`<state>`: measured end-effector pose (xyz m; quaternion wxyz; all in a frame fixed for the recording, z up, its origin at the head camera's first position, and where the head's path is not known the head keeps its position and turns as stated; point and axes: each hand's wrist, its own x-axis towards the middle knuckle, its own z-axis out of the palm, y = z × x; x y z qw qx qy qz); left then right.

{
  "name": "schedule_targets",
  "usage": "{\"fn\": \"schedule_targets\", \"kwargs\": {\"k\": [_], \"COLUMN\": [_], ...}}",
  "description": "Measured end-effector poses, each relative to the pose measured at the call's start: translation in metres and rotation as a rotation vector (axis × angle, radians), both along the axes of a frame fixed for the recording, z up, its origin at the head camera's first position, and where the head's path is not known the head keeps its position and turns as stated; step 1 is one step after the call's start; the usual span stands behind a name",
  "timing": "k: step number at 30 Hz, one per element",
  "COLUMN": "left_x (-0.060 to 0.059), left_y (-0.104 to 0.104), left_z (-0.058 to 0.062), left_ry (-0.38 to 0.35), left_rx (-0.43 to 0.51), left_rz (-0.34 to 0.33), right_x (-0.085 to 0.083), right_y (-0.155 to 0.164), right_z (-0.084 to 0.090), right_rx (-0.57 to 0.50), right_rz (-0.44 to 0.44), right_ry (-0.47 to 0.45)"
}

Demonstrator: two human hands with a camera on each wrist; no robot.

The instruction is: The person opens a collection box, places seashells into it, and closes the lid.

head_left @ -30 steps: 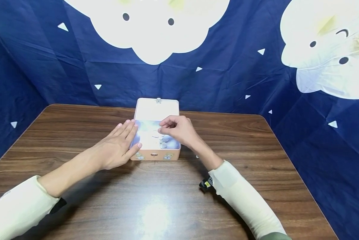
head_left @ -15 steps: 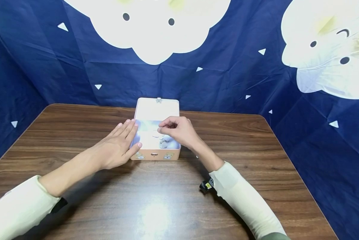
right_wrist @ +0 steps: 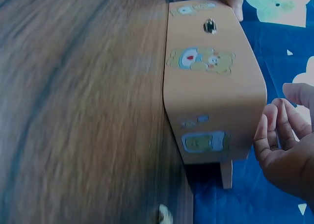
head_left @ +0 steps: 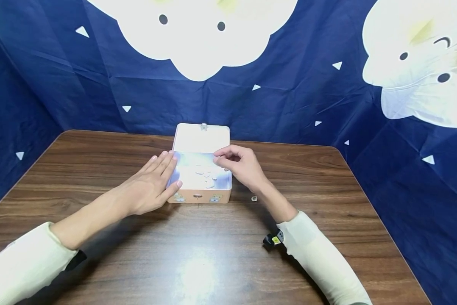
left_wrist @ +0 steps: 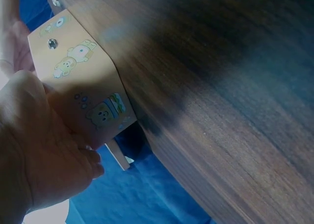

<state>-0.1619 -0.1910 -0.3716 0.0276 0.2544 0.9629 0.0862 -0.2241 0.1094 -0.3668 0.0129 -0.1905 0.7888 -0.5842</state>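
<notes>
Two hands are being kept at an open pink tin box (head_left: 199, 183) in the middle of the wooden table (head_left: 213, 254). The box is being steadied by the left hand (head_left: 152, 186), laid flat with straight fingers against its left wall. Its right rim is being hovered over by the right hand (head_left: 241, 166), fingertips pinched together; whether anything is being pinched cannot be told.

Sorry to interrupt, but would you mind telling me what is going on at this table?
A person is working at an open pink tin box on a wooden table. The left hand rests flat against the box's left side, steadying it. The right hand hovers over the box's right rim with its fingers curled together; whether it pinches anything is unclear. Small pale pebbles lie inside, and one small piece lies on the table beside the box.
</notes>
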Motion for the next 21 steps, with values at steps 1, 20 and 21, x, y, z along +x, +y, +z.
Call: {"fn": "schedule_targets", "kwargs": {"k": [1,20,21], "left_x": [0.0,-0.001,-0.001], "left_y": [0.0,0.001,0.001], "left_z": [0.0,0.0,0.0], "left_ry": [0.001,-0.006,-0.008], "left_rx": [0.0,-0.006,-0.007], "left_rz": [-0.001,0.0,0.0], "right_x": [0.0,-0.001,-0.001], "right_y": [0.003,0.032,0.033], "right_z": [0.001,-0.01,-0.01], "right_rx": [-0.006,0.032,0.037], "right_rz": [-0.007,-0.082,-0.088], "right_ry": [0.001,-0.024,-0.027]}}
